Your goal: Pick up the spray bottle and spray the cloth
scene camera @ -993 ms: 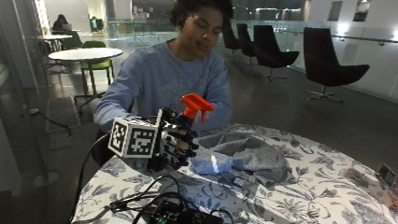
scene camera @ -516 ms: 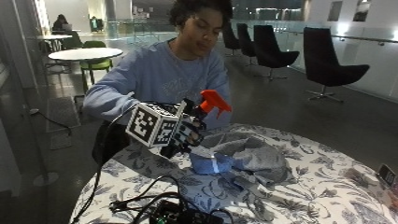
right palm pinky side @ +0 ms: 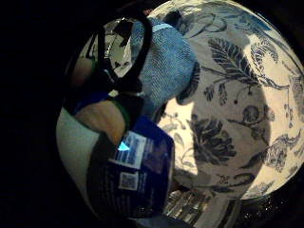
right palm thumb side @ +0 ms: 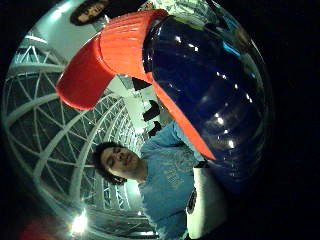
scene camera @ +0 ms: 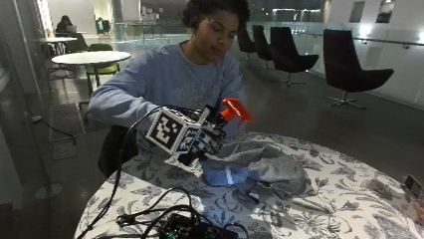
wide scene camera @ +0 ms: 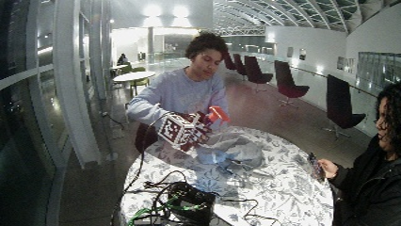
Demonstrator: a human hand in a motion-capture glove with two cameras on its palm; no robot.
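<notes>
Blue spray bottle [scene camera: 218, 130] – orange nozzle, gloved right hand [scene camera: 199, 141] gripping, above grey cloth [scene camera: 265, 167]

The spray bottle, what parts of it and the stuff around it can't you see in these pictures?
- Spray bottle: in the outside view only its orange top shows; the gloved right hand covers the body.
- Its label: print too small and dark in the little finger side palm view.
- Nozzle tip: the thumb side palm view does not show it clearly.
- Cloth: whether it is wet cannot be told.
- Bare hand: no view shows it clearly.
</notes>
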